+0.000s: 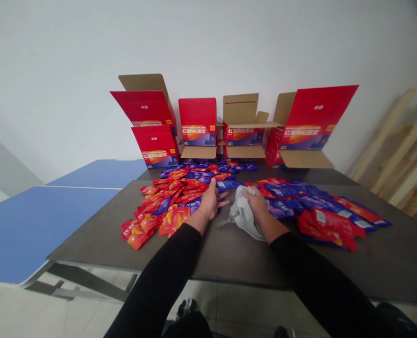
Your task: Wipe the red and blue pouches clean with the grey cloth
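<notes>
A blue sachet (228,185) is stretched between my hands above the table. My left hand (210,203) grips its left end near the thumb, with the other fingers spread below. A crumpled pale grey cloth (242,211) is bunched in my right hand (256,203), up against the sachet's right end. The cloth's lower part hangs down to the tabletop. Left of my left hand lies a heap of red and blue sachets (180,188). Another spread of sachets (310,206) lies to the right of my right hand.
Along the wall at the back stand red printed cartons with raised flaps: stacked ones (155,145) at left, others in the middle (198,134), (245,136) and a wide one (307,129) at right. A blue table (53,220) adjoins the dark table (215,263). Wooden planks (405,159) lean at right.
</notes>
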The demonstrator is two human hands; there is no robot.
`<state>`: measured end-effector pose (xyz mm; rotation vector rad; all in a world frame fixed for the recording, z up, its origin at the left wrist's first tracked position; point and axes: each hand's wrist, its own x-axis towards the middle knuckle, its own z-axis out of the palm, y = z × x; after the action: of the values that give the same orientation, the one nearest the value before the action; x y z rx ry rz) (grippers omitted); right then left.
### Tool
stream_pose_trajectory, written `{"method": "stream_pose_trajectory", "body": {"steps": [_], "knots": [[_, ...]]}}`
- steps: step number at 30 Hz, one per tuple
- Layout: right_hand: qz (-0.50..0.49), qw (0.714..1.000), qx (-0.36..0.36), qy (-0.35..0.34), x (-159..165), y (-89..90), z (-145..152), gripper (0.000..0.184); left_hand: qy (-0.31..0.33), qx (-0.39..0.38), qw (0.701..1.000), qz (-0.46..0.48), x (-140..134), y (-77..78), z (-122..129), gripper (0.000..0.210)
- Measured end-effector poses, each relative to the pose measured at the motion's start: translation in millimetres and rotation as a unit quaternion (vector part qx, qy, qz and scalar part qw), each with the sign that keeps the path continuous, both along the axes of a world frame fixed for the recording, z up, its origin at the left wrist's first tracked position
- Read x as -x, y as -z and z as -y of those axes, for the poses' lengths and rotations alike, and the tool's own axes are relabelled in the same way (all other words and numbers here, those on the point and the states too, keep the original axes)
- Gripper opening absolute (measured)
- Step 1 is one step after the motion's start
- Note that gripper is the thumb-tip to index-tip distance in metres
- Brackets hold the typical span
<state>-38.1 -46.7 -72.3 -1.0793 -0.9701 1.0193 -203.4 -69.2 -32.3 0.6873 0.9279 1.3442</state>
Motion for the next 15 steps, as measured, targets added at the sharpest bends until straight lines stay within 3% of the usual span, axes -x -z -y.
{"method": "stream_pose_trajectory", "body": {"steps": [3,10,15], "knots": [[-0.027,0.999,0.041,-0.005,3.8,-2.9,3.9,0.048,-0.040,-0.003,0.999,-0.015,-1.9,2.6,-5.6,0.017],[0.002,1.000,0.028,0.000,4.4,-5.7,6.1,0.043,-0.086,-0.036,0.994,-0.055,-0.4,7.1,-6.5,0.039],[-0.006,1.000,0.014,-0.011,3.4,-1.1,2.1,0.048,0.015,-0.027,0.990,-0.140,0.7,6.8,1.0,0.057]]}}
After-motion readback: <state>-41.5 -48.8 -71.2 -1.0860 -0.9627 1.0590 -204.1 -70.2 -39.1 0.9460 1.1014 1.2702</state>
